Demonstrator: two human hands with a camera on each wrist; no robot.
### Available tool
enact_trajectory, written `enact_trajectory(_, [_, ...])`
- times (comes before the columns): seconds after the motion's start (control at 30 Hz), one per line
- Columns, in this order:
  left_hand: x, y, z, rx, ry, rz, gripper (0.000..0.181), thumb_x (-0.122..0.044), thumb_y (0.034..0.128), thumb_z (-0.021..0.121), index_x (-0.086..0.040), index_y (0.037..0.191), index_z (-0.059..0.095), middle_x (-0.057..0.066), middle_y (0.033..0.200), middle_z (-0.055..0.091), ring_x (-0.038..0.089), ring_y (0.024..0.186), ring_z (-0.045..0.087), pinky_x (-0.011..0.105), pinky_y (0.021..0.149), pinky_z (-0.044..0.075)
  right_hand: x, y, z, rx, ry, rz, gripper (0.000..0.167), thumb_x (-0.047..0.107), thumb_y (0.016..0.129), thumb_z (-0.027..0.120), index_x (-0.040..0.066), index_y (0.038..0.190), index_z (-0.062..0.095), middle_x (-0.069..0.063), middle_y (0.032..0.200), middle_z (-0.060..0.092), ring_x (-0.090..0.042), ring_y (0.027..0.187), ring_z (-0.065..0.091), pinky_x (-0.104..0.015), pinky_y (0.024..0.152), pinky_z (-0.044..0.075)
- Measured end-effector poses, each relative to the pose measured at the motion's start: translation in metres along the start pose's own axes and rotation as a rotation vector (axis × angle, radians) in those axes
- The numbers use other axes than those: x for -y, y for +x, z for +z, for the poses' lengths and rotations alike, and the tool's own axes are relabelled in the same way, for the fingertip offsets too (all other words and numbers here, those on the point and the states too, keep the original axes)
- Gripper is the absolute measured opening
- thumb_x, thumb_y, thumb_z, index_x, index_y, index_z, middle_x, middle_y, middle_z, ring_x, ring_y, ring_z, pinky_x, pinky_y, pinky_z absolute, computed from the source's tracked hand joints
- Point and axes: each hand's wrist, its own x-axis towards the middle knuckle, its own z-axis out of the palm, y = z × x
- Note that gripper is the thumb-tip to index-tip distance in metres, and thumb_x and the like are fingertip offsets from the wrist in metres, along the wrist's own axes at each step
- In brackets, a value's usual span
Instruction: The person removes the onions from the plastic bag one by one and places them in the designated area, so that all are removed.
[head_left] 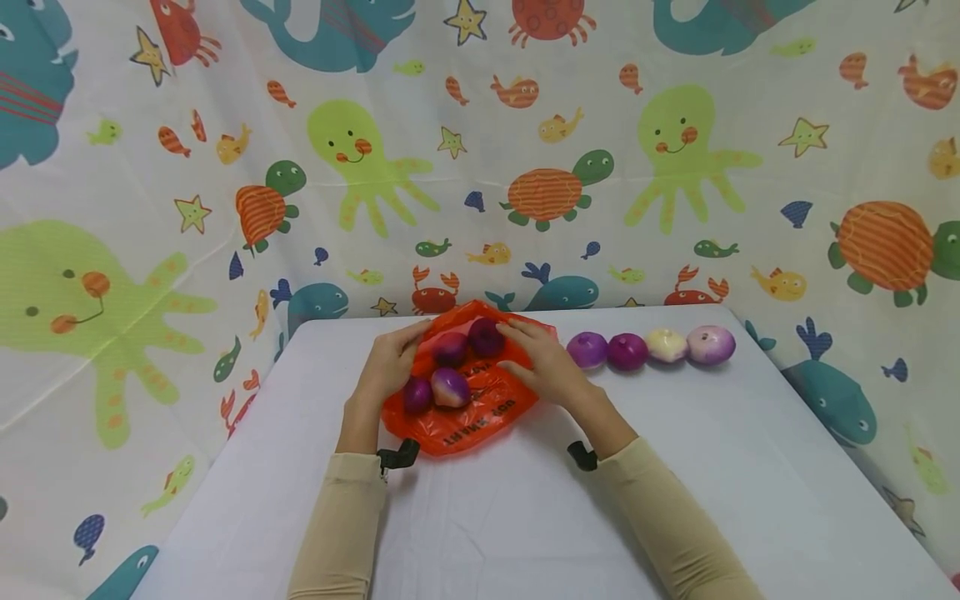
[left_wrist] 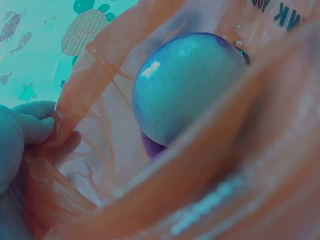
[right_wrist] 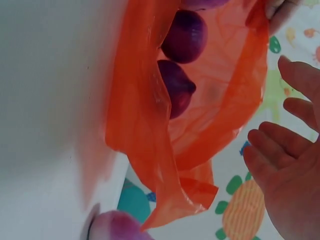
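Observation:
An orange-red plastic bag point(head_left: 487, 421) with dark lettering lies spread on the table, several purple onions point(head_left: 451, 388) resting in it. At the bag's left edge, my left hand point(head_left: 390, 362) pinches the film between thumb and fingers, as the left wrist view shows. A pale-sided onion point(left_wrist: 187, 87) fills the middle of that view, partly covered by a fold. My right hand point(head_left: 546, 362) is over the bag's right side; in the right wrist view its fingers point(right_wrist: 270, 150) are spread, apart from the film. Two dark onions point(right_wrist: 185, 36) show inside the bag there.
Right of the bag, several onions stand in a row along the table's back, among them a whitish one point(head_left: 666, 345) and a large pale purple one point(head_left: 711, 345). A sea-animal patterned cloth point(head_left: 480, 183) hangs behind the white table point(head_left: 502, 525).

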Motion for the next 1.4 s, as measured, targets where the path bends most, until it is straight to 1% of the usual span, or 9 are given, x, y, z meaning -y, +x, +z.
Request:
enact_trajectory(0.17, [0.001, 0.0, 0.001, -0.001, -0.002, 0.002, 0.042, -0.019, 0.1092, 0.053, -0.027, 0.15, 0.059, 0.005, 0.151, 0.06, 0.032, 0.142, 0.055, 0.054, 0.113, 0.048, 0.007, 0.001, 0.007, 0.019, -0.009, -0.001, 0.066, 0.029, 0.098, 0.074, 0.026, 0.158, 0.046, -0.008, 0.165, 0.042, -0.033, 0.153, 0.039, -0.059, 0.117, 0.043])
enact_trajectory(0.37, [0.0, 0.0, 0.0, 0.002, -0.008, -0.006, 0.042, -0.02, 0.1093, 0.053, -0.028, 0.15, 0.058, 0.005, 0.151, 0.06, 0.032, 0.142, 0.055, 0.054, 0.113, 0.049, 0.014, 0.003, 0.016, 0.051, 0.007, -0.003, 0.065, 0.029, 0.098, 0.074, 0.024, 0.157, 0.048, -0.01, 0.165, 0.042, -0.034, 0.155, 0.036, -0.06, 0.118, 0.042])
enact_trajectory(0.43, [0.0, 0.0, 0.0, 0.003, -0.006, -0.009, 0.042, -0.02, 0.1094, 0.053, -0.028, 0.15, 0.058, 0.005, 0.151, 0.06, 0.032, 0.143, 0.054, 0.054, 0.113, 0.048, 0.015, 0.003, 0.019, 0.064, 0.01, -0.009, 0.065, 0.029, 0.098, 0.074, 0.025, 0.157, 0.048, -0.009, 0.165, 0.042, -0.034, 0.155, 0.036, -0.059, 0.118, 0.042])
enact_trajectory(0.63, [0.0, 0.0, -0.001, 0.001, -0.007, -0.009, 0.041, -0.022, 0.1097, 0.053, -0.03, 0.15, 0.058, 0.004, 0.152, 0.059, 0.031, 0.143, 0.054, 0.054, 0.113, 0.048, 0.021, 0.006, 0.027, 0.09, 0.008, -0.027, 0.065, 0.026, 0.097, 0.075, 0.026, 0.157, 0.049, -0.012, 0.163, 0.044, -0.034, 0.153, 0.038, -0.057, 0.118, 0.043])
enact_trajectory(0.83, [0.0, 0.0, -0.001, 0.0, 0.002, 0.011, 0.041, -0.02, 0.1098, 0.051, -0.027, 0.15, 0.058, 0.005, 0.152, 0.059, 0.031, 0.142, 0.054, 0.054, 0.114, 0.048, 0.022, 0.008, 0.034, 0.114, 0.0, -0.025, 0.065, 0.028, 0.097, 0.075, 0.025, 0.157, 0.049, -0.011, 0.163, 0.044, -0.033, 0.153, 0.039, -0.057, 0.117, 0.044])
enact_trajectory(1.0, [0.001, 0.001, -0.001, -0.001, -0.003, 0.011, 0.041, -0.02, 0.1099, 0.051, -0.024, 0.15, 0.059, 0.005, 0.151, 0.06, 0.032, 0.142, 0.055, 0.054, 0.113, 0.048, 0.024, 0.01, 0.037, 0.136, 0.003, -0.022, 0.065, 0.03, 0.098, 0.074, 0.025, 0.157, 0.048, -0.01, 0.164, 0.043, -0.033, 0.154, 0.037, -0.057, 0.119, 0.042])
enact_trajectory(1.23, [0.003, 0.0, 0.001, -0.001, -0.002, 0.008, 0.041, -0.02, 0.1098, 0.052, -0.027, 0.149, 0.059, 0.005, 0.151, 0.06, 0.032, 0.142, 0.054, 0.054, 0.113, 0.048, 0.025, 0.01, 0.042, 0.162, -0.002, -0.029, 0.066, 0.036, 0.098, 0.072, 0.028, 0.158, 0.046, -0.008, 0.165, 0.043, -0.032, 0.154, 0.038, -0.055, 0.118, 0.044])
enact_trajectory(1.4, [0.003, 0.001, 0.001, -0.002, -0.006, 0.016, 0.041, -0.02, 0.1096, 0.052, -0.029, 0.149, 0.059, 0.004, 0.151, 0.06, 0.032, 0.142, 0.055, 0.053, 0.112, 0.049, 0.025, 0.011, 0.049, 0.182, 0.028, -0.041, 0.065, 0.035, 0.099, 0.071, 0.025, 0.159, 0.046, -0.009, 0.165, 0.042, -0.032, 0.154, 0.038, -0.056, 0.118, 0.043])
